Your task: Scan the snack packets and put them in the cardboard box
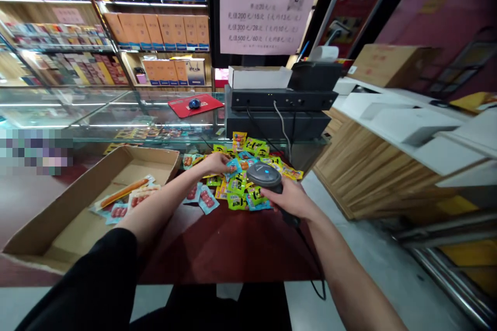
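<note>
My right hand point(293, 199) is wrapped round the handle of a dark grey barcode scanner point(264, 174), a blue light showing on its head. The scanner's head is over a heap of small snack packets point(237, 184), mostly yellow-green with black print, some blue. At the left side of the heap, my left hand point(217, 163) pinches a small blue snack packet point(233, 166). Two clear-and-blue packets of small red sausages point(208, 199) lie below my left wrist. Further left, a shallow cardboard box point(73, 232) holds a long sausage point(126, 191) and a few sausage packets, partly behind my forearm.
A glass counter point(147, 114) runs behind the heap, with a red mat and a blue mouse point(194, 104) on it. Dark till equipment point(277, 119) stands at the back, under a pink paper sign point(267, 10). The scanner's cable point(310, 253) hangs over the dark red table's point(233, 253) right edge.
</note>
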Available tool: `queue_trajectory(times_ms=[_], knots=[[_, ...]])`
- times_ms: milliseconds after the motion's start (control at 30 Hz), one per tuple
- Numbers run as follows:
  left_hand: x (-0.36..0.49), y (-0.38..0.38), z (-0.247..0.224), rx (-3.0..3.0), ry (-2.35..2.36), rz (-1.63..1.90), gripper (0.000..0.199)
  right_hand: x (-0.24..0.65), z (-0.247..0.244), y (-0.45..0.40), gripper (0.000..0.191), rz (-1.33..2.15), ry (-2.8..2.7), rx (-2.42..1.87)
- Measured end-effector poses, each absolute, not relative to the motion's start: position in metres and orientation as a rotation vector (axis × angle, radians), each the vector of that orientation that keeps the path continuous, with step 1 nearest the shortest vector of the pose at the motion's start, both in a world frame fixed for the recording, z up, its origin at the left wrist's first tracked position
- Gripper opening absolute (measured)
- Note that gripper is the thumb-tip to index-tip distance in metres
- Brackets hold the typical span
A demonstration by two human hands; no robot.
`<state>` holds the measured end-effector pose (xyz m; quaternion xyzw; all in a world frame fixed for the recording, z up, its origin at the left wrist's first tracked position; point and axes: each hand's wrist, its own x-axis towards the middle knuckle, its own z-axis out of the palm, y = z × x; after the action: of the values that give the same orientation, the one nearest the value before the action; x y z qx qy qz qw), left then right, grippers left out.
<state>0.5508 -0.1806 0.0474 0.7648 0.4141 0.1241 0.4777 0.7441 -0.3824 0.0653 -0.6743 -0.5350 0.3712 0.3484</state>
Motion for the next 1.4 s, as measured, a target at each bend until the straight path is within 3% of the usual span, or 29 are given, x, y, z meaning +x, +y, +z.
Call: queue_trajectory(times_ms=[167,400,667,1400], knots=[[0.493,-0.200,0.055,1.503,0.952,0.410,0.018,0.691,0.057,-0.415,0.031,1.108,-1.268,-1.637],[0.449,-0.236,0.061,1.082,0.854,0.517,0.033,0.632,0.052,-0.433,0.027,1.115,-1.238,-1.540],[0.447,-0.244,0.053,1.080,0.823,0.551,0.052,0.611,0.043,-0.434,0.023,0.994,-1.194,-1.584],[0.448,-0.230,0.038,1.114,0.845,0.708,0.040,0.620,0.043,-0.399,0.026,0.746,-1.461,-1.760]])
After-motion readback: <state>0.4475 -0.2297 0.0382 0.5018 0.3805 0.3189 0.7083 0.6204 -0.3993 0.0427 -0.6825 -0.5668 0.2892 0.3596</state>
